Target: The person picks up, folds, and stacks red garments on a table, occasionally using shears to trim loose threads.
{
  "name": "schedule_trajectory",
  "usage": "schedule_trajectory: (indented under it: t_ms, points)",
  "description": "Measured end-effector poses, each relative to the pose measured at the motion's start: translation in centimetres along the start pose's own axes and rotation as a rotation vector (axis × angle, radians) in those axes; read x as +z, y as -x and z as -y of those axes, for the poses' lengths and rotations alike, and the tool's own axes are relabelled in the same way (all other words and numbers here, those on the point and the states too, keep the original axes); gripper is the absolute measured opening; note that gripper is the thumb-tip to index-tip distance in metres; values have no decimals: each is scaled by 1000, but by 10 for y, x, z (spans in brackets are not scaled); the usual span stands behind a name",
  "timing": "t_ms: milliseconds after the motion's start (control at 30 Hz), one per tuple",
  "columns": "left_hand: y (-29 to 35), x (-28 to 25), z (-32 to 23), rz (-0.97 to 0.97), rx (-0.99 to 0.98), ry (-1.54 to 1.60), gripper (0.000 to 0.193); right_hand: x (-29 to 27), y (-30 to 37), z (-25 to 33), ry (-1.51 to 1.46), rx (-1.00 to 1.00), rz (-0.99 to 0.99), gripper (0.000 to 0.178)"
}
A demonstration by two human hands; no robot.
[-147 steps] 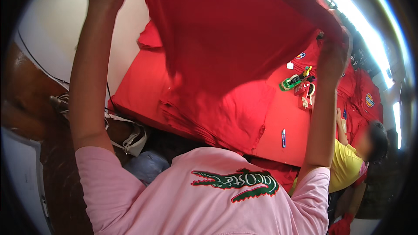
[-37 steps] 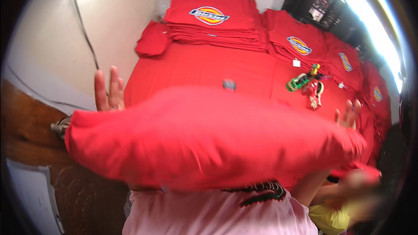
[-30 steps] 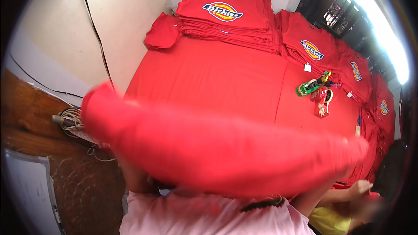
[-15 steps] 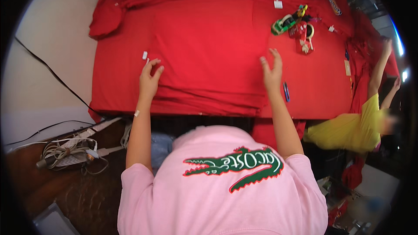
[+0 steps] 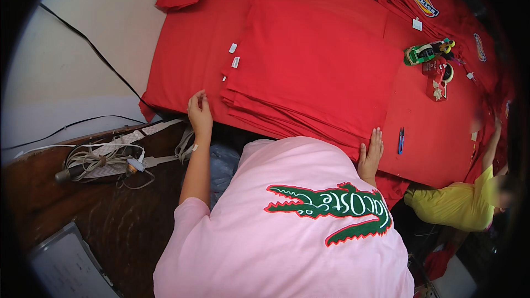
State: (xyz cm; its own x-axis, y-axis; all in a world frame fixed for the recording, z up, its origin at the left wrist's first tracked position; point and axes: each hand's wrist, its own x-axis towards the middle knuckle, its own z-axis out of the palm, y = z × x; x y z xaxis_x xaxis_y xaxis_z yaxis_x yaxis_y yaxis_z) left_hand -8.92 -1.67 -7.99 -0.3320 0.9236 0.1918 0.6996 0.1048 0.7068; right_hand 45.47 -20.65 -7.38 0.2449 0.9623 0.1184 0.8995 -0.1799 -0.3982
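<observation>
A stack of folded red T-shirts (image 5: 320,66) lies on the red-covered table, small white labels sticking out along its left side. My right hand (image 5: 371,155) rests against the stack's near right corner, fingers stretched out and holding nothing. Left of the stack, by the table's near edge, is my left hand (image 5: 200,115). Its fingers are loosely bent, with nothing visible in them, and it is apart from the shirts. Blue thread snips (image 5: 401,141) lie on the cover to the right of the stack.
A green tape dispenser (image 5: 420,54) and a red one (image 5: 438,80) stand at the far right. More red shirts (image 5: 441,16) with oval badges lie behind. Coiled cables (image 5: 94,160) are at lower left. A person in yellow (image 5: 452,204) works at the right.
My view has shifted, so the table sits further right. My right hand has come nearer, down to the stack's near right corner. My left hand has drawn back from the stack's left side.
</observation>
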Motion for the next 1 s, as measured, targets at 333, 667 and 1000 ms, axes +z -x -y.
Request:
schedule_trajectory:
  t_ms: [333,667,1000]
  points:
    - [-1,61,-40,-15,-114,441,28,-91,-121,-87,-312,194,-418,23]
    - [2,44,-68,-5,-477,615,25,-183,-353,-155,-53,228,-616,38]
    - [59,35,-56,44,-696,581,18,-70,-422,-140,-90,764,67,70]
